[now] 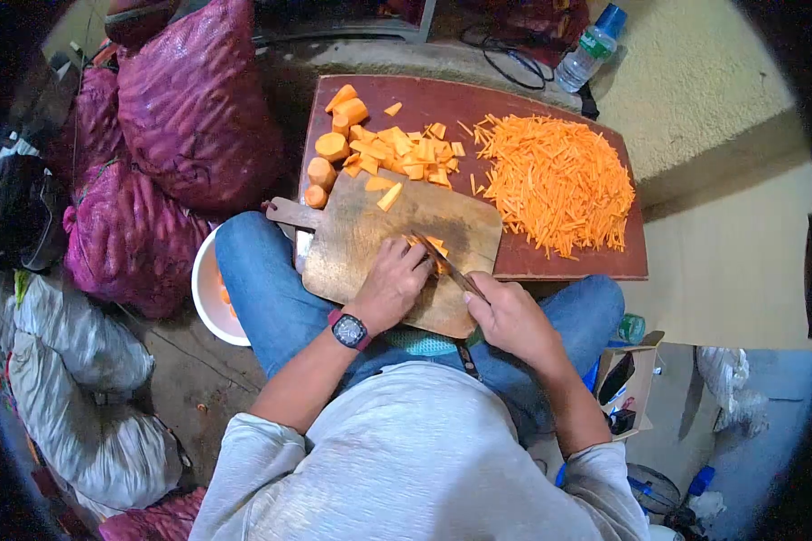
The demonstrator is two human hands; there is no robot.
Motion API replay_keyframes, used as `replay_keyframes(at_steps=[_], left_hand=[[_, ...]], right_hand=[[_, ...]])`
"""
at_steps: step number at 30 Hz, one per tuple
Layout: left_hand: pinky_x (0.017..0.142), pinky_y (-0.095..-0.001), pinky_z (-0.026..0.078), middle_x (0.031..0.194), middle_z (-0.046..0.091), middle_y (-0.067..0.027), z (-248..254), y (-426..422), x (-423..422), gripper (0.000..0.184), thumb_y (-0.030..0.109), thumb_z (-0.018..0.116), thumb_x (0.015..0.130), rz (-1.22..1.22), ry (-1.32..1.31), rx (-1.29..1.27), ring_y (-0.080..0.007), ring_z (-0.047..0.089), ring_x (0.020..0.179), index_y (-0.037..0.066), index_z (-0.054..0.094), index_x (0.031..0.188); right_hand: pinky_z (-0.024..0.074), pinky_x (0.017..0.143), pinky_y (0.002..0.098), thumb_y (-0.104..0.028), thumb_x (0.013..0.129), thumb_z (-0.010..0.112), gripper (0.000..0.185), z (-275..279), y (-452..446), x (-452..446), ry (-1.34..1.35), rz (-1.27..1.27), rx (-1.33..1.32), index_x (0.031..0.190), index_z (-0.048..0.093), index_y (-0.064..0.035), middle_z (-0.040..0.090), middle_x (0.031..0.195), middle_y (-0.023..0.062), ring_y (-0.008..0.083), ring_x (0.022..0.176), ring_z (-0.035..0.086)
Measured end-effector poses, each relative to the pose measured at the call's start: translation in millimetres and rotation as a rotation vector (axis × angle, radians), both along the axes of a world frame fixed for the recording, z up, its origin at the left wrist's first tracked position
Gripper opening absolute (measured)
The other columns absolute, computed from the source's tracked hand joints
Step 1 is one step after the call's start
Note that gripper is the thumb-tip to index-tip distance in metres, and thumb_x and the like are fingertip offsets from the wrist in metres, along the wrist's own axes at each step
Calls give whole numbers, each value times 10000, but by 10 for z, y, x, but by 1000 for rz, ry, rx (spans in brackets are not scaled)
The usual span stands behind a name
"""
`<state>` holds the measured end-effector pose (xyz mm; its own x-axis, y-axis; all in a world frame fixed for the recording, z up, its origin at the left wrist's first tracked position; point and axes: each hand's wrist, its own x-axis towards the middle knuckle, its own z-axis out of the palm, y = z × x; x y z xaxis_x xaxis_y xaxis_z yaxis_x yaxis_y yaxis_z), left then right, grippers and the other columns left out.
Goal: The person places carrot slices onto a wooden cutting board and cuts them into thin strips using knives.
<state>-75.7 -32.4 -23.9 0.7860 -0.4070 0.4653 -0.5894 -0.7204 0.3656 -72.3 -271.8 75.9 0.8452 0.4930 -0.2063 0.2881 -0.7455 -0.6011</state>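
Observation:
A wooden cutting board [352, 243] with a short handle lies partly on the red table and reaches over my lap. My right hand [510, 316] grips a knife [448, 266], its blade angled across the board. Beside the blade, my left hand [395, 281] presses curled fingers on cut carrot [436, 245], mostly hidden under the fingertips. Two loose carrot slices [389, 196] rest near the board's far edge. Behind the board sit carrot chunks [332, 147] and a heap of carrot slices [415, 153]. To the right is a large pile of carrot sticks [559, 180].
The red table [550, 266] stands before me. At its far right is a water bottle [591, 50] by a black cable [514, 59]. A white basin [206, 298] with carrots is left of my knee, near full purple mesh sacks [198, 108]. An open cardboard box [641, 388] stands at right.

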Motion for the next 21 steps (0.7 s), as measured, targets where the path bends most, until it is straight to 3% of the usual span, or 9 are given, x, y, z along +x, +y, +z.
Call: replay_keyframes(at_steps=[2,3,5,8,14,15,17,21], left_hand=[[997,-460,496,1132,665,-153,10,23,-22,339,28,663,853,14,8,-110,-353,624,1095,-27,747,1177],[997,-460,496,1132,665,-153,-19,48,-37,339,28,663,853,14,11,-109,-353,624,1095,-27,747,1177],[968,-451,508,1089,677,-160,-100,84,-45,357,-31,684,815,77,70,-272,-367,652,1043,-33,736,1168],[927,-448,514,1028,673,-155,-97,89,19,376,-66,694,798,150,25,-341,-373,661,985,-29,733,1170],[912,-448,458,1049,665,-121,55,48,27,363,15,734,839,155,60,-164,-323,642,1048,18,756,1201],[912,-448,458,1049,665,-121,53,53,25,363,15,734,839,154,60,-161,-323,642,1048,18,756,1201],[924,-440,439,1072,667,-109,50,52,40,366,50,747,855,162,83,-160,-303,628,1072,48,764,1221],[905,-434,435,1082,679,-106,-3,110,106,297,50,754,890,196,-36,-185,-308,634,1024,48,780,1186]], right_hand=[[556,737,478,-168,1069,646,234,-65,-80,56,14,27,167,1194,661,29,686,866,271,437,783,701],[556,737,478,-168,1069,646,234,-44,-66,50,18,26,168,1194,661,29,686,866,271,437,783,701],[539,702,424,-169,1076,649,236,47,-45,29,-52,-87,328,1195,682,31,647,804,214,314,694,632],[523,677,409,-145,1084,634,208,102,-40,48,-23,-53,284,1182,677,34,610,767,167,244,680,604],[487,633,365,-143,1090,623,187,-19,-4,8,117,-105,348,1141,674,29,595,746,60,151,680,568],[487,633,365,-143,1090,623,187,-17,-14,-2,116,-106,351,1141,674,29,595,746,60,151,680,568],[518,686,423,-119,1076,648,180,22,-41,-23,198,-172,363,1103,681,56,644,800,210,265,699,621],[560,707,452,-135,1062,666,202,95,-58,-132,100,-169,340,1173,683,33,693,855,228,329,743,704]])
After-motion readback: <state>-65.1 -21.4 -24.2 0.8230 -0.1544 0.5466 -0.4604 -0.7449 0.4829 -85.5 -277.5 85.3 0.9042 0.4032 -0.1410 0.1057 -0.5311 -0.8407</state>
